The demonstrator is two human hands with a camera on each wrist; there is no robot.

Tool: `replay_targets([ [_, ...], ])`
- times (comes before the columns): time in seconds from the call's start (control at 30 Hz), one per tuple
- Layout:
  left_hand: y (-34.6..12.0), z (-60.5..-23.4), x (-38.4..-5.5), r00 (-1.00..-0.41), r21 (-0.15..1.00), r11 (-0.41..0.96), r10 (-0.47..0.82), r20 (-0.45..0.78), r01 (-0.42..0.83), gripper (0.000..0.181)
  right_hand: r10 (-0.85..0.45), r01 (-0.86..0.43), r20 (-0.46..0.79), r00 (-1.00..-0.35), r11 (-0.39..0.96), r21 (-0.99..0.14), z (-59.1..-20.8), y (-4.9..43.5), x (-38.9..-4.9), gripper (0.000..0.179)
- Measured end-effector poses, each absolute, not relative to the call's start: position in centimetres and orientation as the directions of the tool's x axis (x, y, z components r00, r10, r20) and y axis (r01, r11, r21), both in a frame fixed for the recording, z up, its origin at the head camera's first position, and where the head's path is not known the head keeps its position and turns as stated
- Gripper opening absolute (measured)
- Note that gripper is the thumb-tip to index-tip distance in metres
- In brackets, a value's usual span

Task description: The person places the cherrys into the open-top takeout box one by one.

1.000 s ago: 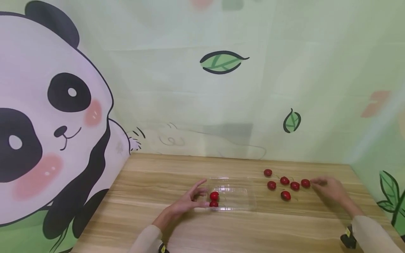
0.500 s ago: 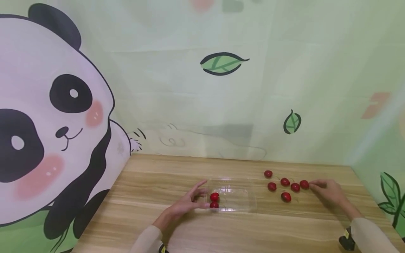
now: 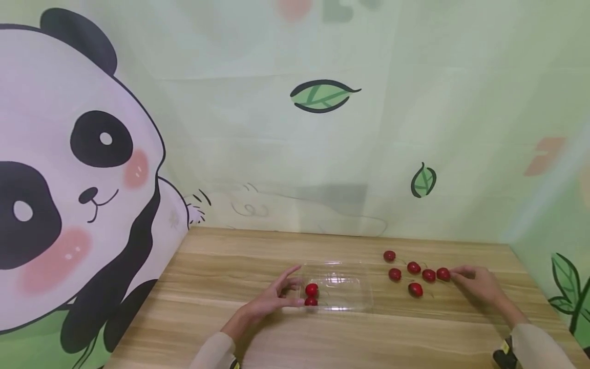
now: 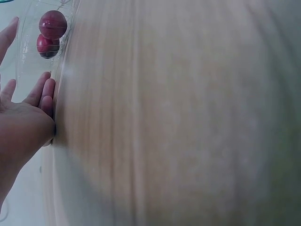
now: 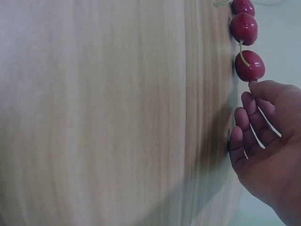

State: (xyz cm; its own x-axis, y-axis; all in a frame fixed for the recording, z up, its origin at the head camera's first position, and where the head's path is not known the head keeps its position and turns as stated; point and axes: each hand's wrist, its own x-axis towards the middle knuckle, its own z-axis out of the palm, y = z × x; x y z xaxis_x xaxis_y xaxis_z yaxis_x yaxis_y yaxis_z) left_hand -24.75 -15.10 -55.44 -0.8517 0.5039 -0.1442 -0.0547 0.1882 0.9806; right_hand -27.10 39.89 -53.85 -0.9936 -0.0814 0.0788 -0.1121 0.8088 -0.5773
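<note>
My left hand (image 3: 269, 301) is at the left end of a clear plastic box (image 3: 361, 287), its fingers spread, index finger along the back corner and thumb at the front corner. Two red cherries lie inside that end, a rear cherry (image 3: 311, 290) and a front cherry (image 3: 311, 302), the front one partly behind the box wall. On the right, my right hand (image 3: 479, 283) pinches the near end of the rightmost cherry (image 3: 443, 274) between thumb and index finger. The right wrist view shows the fingertips at that cherry (image 5: 249, 66), the other fingers loosely bent beside it.
Several more cherries with thin stems lie left of the right hand, among them a front cherry (image 3: 415, 289) and a back cherry (image 3: 389, 255). The wooden table (image 3: 369, 338) ends at a cloth backdrop (image 3: 258, 128) printed with a panda and leaves.
My right hand has moved slightly left, its fingertips closing onto the rightmost cherry, which has shifted a little toward its neighbour. The left hand and the box have stayed in place.
</note>
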Motion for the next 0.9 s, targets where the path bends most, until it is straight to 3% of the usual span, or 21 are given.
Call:
replay_targets([
  [0.9,-15.2,-55.3,-24.8,-0.841,0.982,0.181,0.523,-0.138,-0.048,0.094,-0.050,-0.150,0.179,-0.983,0.782,-0.605,-50.9,38.3,-24.8,0.027],
])
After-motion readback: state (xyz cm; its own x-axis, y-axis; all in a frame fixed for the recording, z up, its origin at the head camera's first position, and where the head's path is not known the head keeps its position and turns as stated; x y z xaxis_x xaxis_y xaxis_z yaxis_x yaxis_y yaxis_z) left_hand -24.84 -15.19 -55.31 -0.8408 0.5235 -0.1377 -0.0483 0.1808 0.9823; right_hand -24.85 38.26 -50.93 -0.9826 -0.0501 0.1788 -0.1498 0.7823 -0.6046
